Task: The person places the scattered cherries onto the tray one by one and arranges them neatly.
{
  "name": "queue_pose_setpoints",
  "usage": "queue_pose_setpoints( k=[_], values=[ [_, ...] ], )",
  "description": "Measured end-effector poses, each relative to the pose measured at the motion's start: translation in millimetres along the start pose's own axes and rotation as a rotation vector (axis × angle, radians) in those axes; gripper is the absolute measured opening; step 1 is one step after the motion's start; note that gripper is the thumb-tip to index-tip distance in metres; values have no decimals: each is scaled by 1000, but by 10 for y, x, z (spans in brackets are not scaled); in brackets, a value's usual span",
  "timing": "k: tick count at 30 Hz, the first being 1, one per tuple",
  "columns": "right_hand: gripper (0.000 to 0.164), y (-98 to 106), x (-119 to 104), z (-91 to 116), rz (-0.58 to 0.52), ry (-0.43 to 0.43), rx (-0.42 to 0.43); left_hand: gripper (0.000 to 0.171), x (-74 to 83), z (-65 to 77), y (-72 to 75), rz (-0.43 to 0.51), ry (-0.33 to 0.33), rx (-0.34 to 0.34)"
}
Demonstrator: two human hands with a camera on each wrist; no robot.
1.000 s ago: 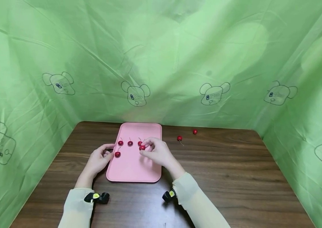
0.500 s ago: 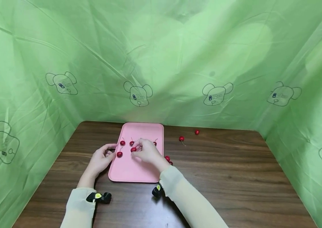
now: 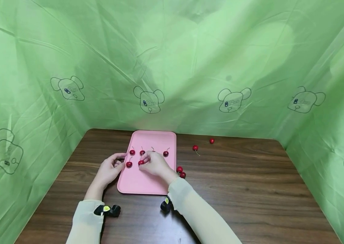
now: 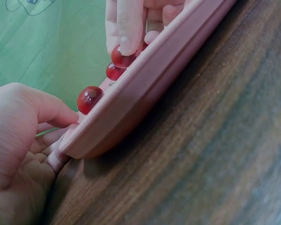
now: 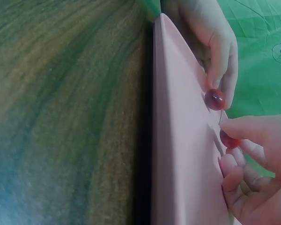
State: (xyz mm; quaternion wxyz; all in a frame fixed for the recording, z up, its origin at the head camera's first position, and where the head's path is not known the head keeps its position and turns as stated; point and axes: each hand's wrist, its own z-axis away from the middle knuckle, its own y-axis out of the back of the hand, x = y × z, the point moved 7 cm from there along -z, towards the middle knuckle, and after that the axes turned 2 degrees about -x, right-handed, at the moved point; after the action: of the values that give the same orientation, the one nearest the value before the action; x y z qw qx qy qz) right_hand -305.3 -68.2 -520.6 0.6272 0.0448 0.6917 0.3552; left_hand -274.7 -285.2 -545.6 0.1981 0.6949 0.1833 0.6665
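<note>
A pink tray lies on the table with red cherries on it. My left hand holds its left rim, thumb on top and fingers below in the left wrist view. Between thumb and fingertips my right hand pinches a cherry low over the tray; the right wrist view shows this cherry too. Left of it sits another cherry, close to my left thumb. A back row includes a left cherry, a second cherry and a right cherry; one between is mostly hidden by my right hand.
Two cherries lie against the tray's right side. Farther back on the wooden table are a cherry and another cherry. A green printed curtain encloses the back and sides.
My right hand has carried the pinched cherry left and slightly nearer across the tray, uncovering the back row's right cherry and the two beside the tray. My left hand stays at the rim.
</note>
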Motion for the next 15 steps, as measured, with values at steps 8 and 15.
queue_pose_setpoints(
  k=[8,15],
  values=[
    [25,-3,-24,6,-3,17,-8,39,3,-2,23,-3,16,-5],
    [24,-11,8,8,45,25,-3,38,-6,-7,-17,-7,10,3]
  ],
)
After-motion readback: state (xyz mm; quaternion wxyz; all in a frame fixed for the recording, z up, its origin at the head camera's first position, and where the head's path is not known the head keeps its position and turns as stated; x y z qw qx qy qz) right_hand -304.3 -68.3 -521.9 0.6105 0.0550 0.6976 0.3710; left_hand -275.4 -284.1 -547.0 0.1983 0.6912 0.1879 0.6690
